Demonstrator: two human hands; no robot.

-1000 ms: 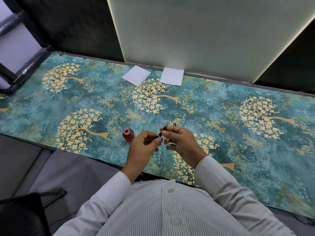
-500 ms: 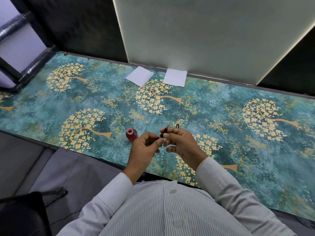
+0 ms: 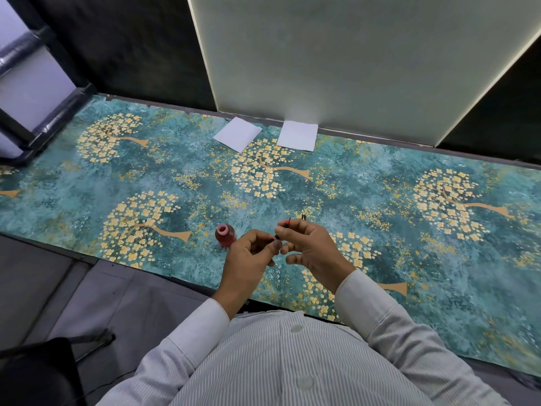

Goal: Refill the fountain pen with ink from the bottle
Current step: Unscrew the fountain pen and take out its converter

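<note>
A small red ink bottle (image 3: 225,235) stands open on the teal patterned table cover, near the front edge. Just to its right, my left hand (image 3: 248,259) and my right hand (image 3: 310,247) meet above the table. Between their fingertips they pinch a thin dark fountain pen part (image 3: 282,228) with a red end; its tip points up and away. A second dark, metal-tipped pen piece (image 3: 304,217) sticks out behind my right hand's fingers. Most of the pen is hidden by my fingers.
Two white paper squares (image 3: 237,133) (image 3: 298,135) lie at the back of the table below a pale upright panel (image 3: 336,60). A dark chair (image 3: 38,373) stands at the lower left. A dark frame (image 3: 44,124) borders the table's left end.
My hands stay together on the pen part with small finger shifts; my right hand's fingers have opened out a little. The bottle has not moved.
</note>
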